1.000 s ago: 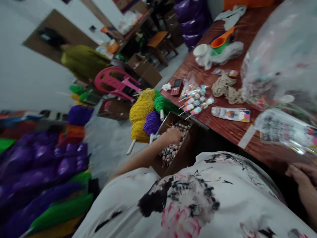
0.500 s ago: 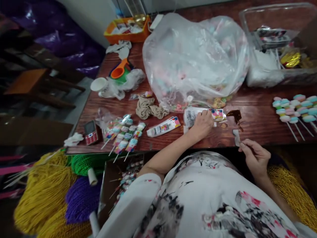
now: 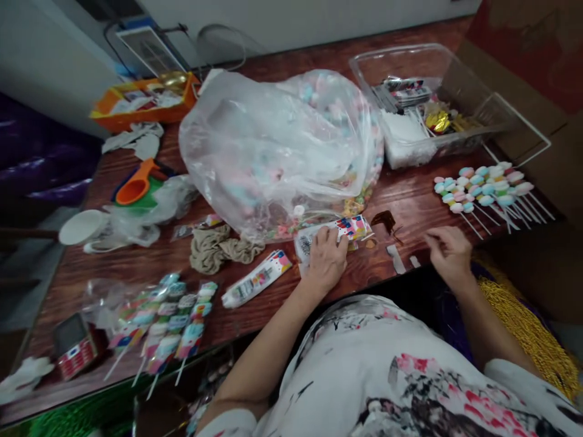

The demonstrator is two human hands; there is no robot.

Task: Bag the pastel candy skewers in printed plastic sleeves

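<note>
My left hand (image 3: 326,254) rests on a stack of printed clear packets (image 3: 355,227), fingers bent over its left part; whether it grips one is unclear. Near the table's front edge, my right hand (image 3: 450,252) hovers with thumb and index finger apart and nothing visible between them. Small white strips (image 3: 396,259) lie just left of it, close to a brown piece of film (image 3: 383,221). Another printed packet stack (image 3: 257,279) lies left of my left hand. Candy skewers on white sticks (image 3: 483,188) lie to the right.
A big clear bag of candy (image 3: 277,145) fills the middle. Behind it stand an orange basket (image 3: 141,118) and a clear bin (image 3: 437,142). At the left are wrapped skewers (image 3: 170,325), a phone (image 3: 75,346), a beige cloth (image 3: 212,249) and a white cup (image 3: 84,227).
The view has turned to the right. My right hand has let go of the white strip, which now lies on the table. My left hand stays on the packets.
</note>
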